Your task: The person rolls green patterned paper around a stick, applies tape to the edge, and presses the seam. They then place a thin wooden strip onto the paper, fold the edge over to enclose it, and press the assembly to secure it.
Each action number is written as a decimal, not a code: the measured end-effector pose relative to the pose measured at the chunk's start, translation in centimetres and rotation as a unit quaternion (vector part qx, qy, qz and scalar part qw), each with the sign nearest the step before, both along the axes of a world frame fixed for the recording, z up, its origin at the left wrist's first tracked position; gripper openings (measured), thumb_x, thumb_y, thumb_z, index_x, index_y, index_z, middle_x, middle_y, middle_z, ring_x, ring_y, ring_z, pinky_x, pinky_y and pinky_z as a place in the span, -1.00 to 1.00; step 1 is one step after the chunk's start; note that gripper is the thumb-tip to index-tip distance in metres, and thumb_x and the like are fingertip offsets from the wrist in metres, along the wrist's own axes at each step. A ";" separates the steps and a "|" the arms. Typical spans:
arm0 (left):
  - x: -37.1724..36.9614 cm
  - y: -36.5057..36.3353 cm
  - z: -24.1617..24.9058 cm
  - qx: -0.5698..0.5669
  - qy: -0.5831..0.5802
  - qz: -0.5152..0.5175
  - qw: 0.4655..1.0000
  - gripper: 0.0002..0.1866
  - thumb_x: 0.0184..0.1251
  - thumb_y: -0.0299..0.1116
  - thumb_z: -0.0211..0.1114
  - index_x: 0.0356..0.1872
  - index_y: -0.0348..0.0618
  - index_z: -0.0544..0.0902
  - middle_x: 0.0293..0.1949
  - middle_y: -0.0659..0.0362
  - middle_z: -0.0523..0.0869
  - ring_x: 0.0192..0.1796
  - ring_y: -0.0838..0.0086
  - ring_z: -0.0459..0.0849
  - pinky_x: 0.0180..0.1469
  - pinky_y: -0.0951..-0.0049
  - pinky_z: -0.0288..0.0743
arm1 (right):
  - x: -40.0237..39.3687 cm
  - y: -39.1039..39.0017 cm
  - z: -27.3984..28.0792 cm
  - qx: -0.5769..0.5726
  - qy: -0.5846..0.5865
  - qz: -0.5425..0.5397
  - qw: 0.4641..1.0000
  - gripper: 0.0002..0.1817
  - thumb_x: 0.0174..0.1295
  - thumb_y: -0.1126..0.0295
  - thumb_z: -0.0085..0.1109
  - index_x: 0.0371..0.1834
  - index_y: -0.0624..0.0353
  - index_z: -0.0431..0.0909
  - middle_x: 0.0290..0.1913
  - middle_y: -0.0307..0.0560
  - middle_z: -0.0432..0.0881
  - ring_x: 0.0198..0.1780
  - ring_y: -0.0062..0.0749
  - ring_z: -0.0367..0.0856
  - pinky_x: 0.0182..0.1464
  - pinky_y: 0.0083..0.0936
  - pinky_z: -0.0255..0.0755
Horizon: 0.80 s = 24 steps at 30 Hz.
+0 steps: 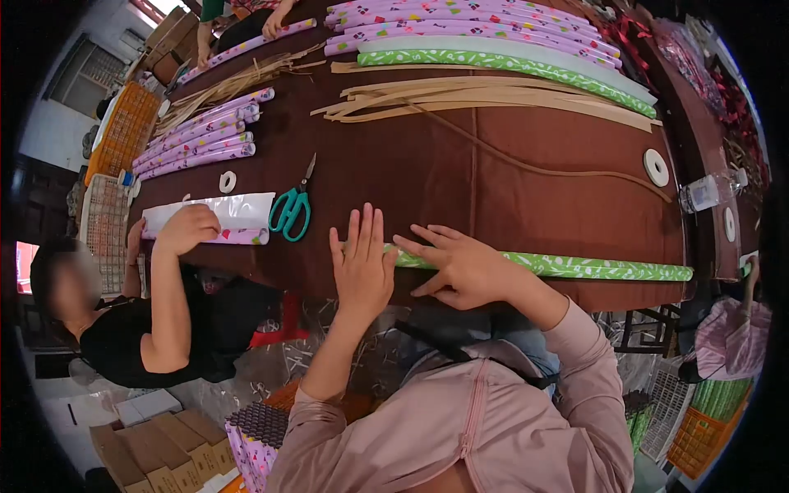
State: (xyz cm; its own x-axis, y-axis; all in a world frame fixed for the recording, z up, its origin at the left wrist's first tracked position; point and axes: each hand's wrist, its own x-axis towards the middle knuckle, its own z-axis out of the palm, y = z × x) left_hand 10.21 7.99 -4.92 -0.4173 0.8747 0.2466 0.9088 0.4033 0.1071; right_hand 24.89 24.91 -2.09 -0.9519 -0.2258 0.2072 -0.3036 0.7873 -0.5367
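Observation:
A green roll of wrapping paper [592, 266] with white patterns lies along the near edge of the brown table. My left hand [362, 267] is flat over the roll's left end, fingers stretched out and hiding that end. Across the roll, a little to the right, my right hand [467, 269] is spread with its fingers apart; it covers part of the paper. Neither hand is closed around anything. Teal-handled scissors [291, 212] lie to the left of my left hand, blades pointing away from me.
A co-worker's hand [191, 228] is over a purple patterned sheet [238, 237] at left. Purple rolls [477, 23], a second green roll [509, 71] and tan paper strips [493, 94] lie at the back. White tape [656, 167] and a plastic bottle [712, 191] are at right.

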 end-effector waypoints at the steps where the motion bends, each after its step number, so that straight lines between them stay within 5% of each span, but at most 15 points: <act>1: -0.3 -0.2 0.1 0.003 -0.008 0.002 1.000 -0.39 0.52 -0.18 0.03 0.50 -0.22 0.23 0.53 0.04 0.23 0.59 0.20 0.10 0.56 -0.10 -0.24 | 0.0 0.0 0.0 -0.007 0.005 0.003 1.000 -0.64 -0.07 0.33 0.33 -0.14 -0.22 0.83 0.55 0.05 0.20 0.51 0.17 0.19 0.51 -0.04 0.11; 5: -1.9 -1.7 -0.2 -0.022 0.000 0.051 0.998 -0.40 0.57 -0.21 -0.08 0.54 -0.21 0.14 0.54 0.00 0.19 0.60 0.18 0.07 0.56 -0.11 -0.31 | 0.0 0.2 -0.3 -0.011 0.010 0.001 1.000 -0.67 -0.03 0.32 0.31 -0.14 -0.25 0.83 0.56 0.02 0.19 0.53 0.12 0.18 0.51 -0.04 0.10; 8: -2.4 -1.9 -0.2 -0.009 -0.051 0.046 0.998 -0.41 0.61 -0.20 -0.16 0.55 -0.21 0.11 0.55 0.00 0.18 0.61 0.20 0.06 0.56 -0.10 -0.36 | 0.1 0.2 -0.1 0.003 0.009 0.003 1.000 -0.57 0.05 0.30 0.30 0.06 -0.22 0.74 0.55 0.01 0.22 0.52 0.02 0.22 0.51 -0.07 0.11; 11: -2.4 -1.7 -0.2 -0.010 -0.065 0.048 0.997 -0.41 0.62 -0.18 -0.19 0.55 -0.22 0.11 0.55 0.00 0.18 0.61 0.19 0.06 0.57 -0.09 -0.37 | 0.7 -1.0 0.4 0.009 0.082 -0.055 0.995 -0.40 0.16 0.22 0.30 0.34 -0.07 0.52 0.51 0.02 0.28 0.48 -0.05 0.29 0.49 -0.07 0.15; 13: -2.4 -1.6 -0.3 -0.011 -0.066 0.049 0.997 -0.41 0.62 -0.17 -0.20 0.55 -0.22 0.11 0.55 0.00 0.18 0.60 0.19 0.06 0.57 -0.08 -0.38 | 1.0 -2.3 1.2 0.073 0.084 -0.208 0.972 -0.23 0.24 0.08 0.28 0.50 0.04 0.26 0.48 -0.05 0.33 0.46 -0.16 0.34 0.48 -0.13 0.16; 17: -2.7 -1.6 -0.3 -0.012 -0.068 0.044 0.997 -0.40 0.62 -0.15 -0.21 0.55 -0.23 0.09 0.55 0.01 0.18 0.60 0.19 0.07 0.57 -0.09 -0.41 | 0.2 -4.8 -1.3 0.142 0.054 -0.265 0.952 -0.06 0.17 -0.26 0.15 0.53 0.07 0.21 0.52 -0.09 0.26 0.51 -0.20 0.22 0.52 -0.03 0.00; 24: -2.8 -1.7 -0.6 -0.035 -0.037 0.048 0.998 -0.39 0.62 -0.15 -0.22 0.56 -0.23 0.08 0.55 0.03 0.18 0.61 0.21 0.06 0.56 -0.11 -0.44 | 2.5 -8.0 -1.4 0.196 -0.013 -0.418 0.887 0.01 0.05 -0.32 0.14 0.50 0.11 0.26 0.53 -0.01 0.23 0.56 -0.13 0.14 0.53 0.17 -0.11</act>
